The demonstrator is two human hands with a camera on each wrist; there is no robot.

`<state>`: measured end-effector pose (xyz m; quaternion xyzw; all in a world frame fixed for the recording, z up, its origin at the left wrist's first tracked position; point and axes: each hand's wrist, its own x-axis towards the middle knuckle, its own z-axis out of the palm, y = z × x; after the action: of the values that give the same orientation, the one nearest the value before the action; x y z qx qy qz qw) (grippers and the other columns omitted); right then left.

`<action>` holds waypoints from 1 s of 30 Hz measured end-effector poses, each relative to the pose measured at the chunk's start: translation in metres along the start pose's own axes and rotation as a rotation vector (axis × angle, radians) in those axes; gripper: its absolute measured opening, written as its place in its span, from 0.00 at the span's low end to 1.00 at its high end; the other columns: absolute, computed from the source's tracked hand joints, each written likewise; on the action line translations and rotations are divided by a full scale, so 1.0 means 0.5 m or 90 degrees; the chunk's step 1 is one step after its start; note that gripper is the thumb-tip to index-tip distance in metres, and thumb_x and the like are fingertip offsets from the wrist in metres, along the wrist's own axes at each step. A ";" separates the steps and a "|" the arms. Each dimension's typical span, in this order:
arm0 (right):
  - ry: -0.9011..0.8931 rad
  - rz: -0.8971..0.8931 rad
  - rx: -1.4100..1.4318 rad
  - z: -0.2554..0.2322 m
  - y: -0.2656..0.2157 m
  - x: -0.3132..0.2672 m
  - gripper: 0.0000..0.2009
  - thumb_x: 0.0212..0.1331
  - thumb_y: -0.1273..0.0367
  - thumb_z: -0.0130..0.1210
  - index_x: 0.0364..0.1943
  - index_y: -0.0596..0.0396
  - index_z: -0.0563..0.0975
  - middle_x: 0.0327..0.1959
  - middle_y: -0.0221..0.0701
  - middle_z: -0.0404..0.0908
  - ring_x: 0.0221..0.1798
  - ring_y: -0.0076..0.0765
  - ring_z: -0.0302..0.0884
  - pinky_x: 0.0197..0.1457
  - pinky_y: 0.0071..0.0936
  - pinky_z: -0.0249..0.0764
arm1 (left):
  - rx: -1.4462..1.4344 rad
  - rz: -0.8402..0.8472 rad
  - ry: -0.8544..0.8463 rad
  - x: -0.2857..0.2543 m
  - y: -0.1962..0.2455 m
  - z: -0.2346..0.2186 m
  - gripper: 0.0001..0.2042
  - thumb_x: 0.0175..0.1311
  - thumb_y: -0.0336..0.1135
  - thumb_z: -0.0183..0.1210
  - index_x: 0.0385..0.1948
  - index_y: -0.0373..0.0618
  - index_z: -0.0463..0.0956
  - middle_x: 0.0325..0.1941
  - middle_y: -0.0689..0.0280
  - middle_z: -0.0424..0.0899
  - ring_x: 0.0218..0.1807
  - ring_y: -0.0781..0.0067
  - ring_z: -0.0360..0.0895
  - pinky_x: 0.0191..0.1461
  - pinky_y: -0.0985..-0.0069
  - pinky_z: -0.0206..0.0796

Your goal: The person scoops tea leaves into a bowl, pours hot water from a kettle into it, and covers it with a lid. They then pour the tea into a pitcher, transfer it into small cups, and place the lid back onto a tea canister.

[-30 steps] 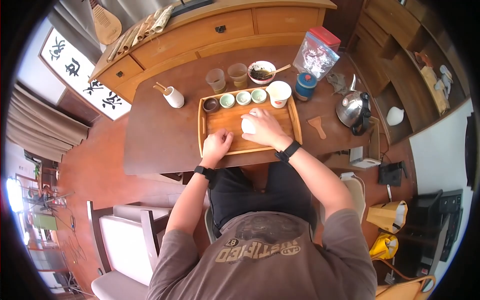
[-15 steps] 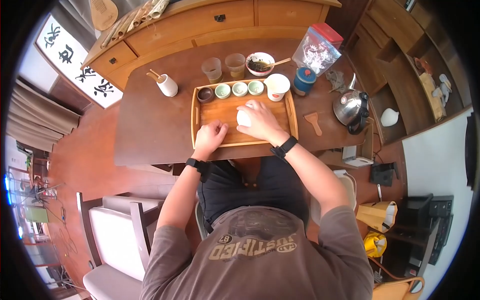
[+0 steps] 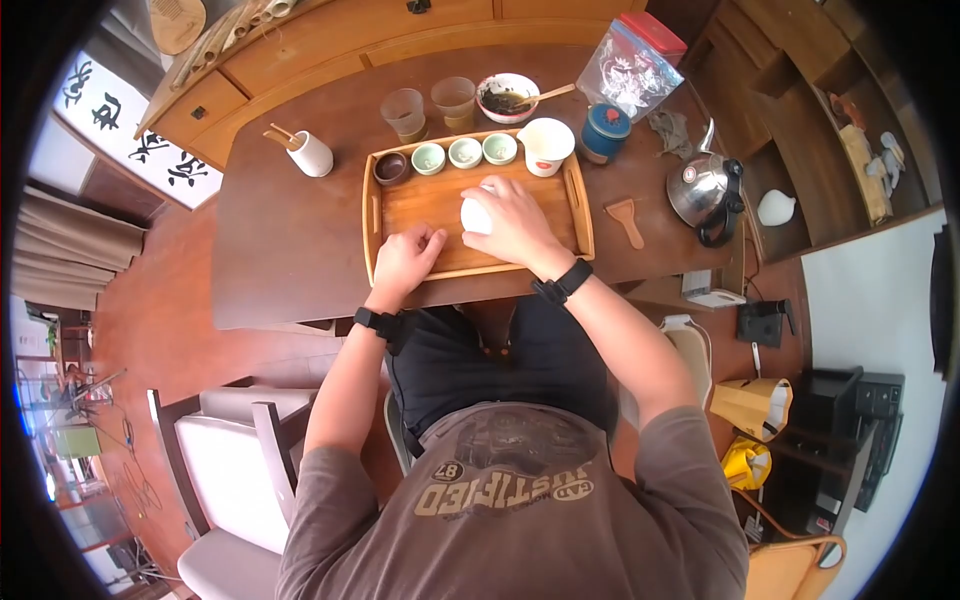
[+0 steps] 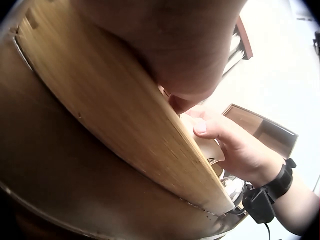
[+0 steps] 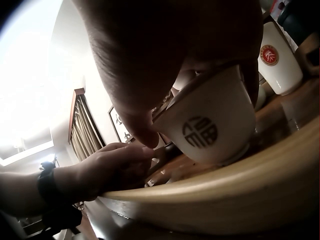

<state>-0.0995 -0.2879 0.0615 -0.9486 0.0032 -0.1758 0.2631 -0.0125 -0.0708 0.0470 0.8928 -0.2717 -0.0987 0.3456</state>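
My right hand [image 3: 512, 225] grips a white gaiwan [image 3: 474, 216] from above, over the middle of a wooden tray [image 3: 368, 220]. A dark round emblem marks the gaiwan's side in the right wrist view, where my palm covers much of its top. My left hand [image 3: 402, 262] rests on the tray's front left edge, fingers loosely curled and holding nothing. Along the tray's far side stand a dark brown cup [image 3: 391, 168], three pale green cups [image 3: 465, 153] and a white pitcher [image 3: 548, 152] with a red mark.
Beyond the tray are two clear plastic cups [image 3: 404, 112], a bowl of dark leaves [image 3: 507, 98] and a blue canister [image 3: 605, 134]. A steel kettle [image 3: 697, 190] and wooden scoop [image 3: 628, 226] lie to the right. At left stands a white holder [image 3: 313, 157] with wooden tools.
The head view has shifted, so the table and tray appear higher and further left. Both hands keep their places on the tray, the right still holding the gaiwan.
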 end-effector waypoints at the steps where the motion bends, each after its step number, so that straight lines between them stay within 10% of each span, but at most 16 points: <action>1: 0.007 -0.002 0.002 0.002 0.002 0.000 0.29 0.50 0.58 0.73 0.60 0.47 0.84 0.60 0.39 0.80 0.65 0.52 0.76 0.68 0.49 0.76 | 0.002 0.003 0.000 0.002 0.000 -0.001 0.20 0.74 0.50 0.64 0.35 0.39 0.84 0.27 0.52 0.87 0.31 0.49 0.85 0.39 0.59 0.75; 30: -0.003 0.006 0.006 -0.009 -0.007 0.002 0.29 0.51 0.59 0.75 0.60 0.47 0.82 0.60 0.39 0.78 0.65 0.52 0.75 0.71 0.48 0.74 | -0.021 -0.009 0.004 0.003 0.004 -0.002 0.19 0.74 0.49 0.65 0.34 0.39 0.84 0.23 0.54 0.84 0.25 0.54 0.82 0.34 0.62 0.73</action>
<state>-0.1005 -0.2874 0.0672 -0.9478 0.0059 -0.1724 0.2683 -0.0116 -0.0724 0.0491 0.8891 -0.2629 -0.1031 0.3602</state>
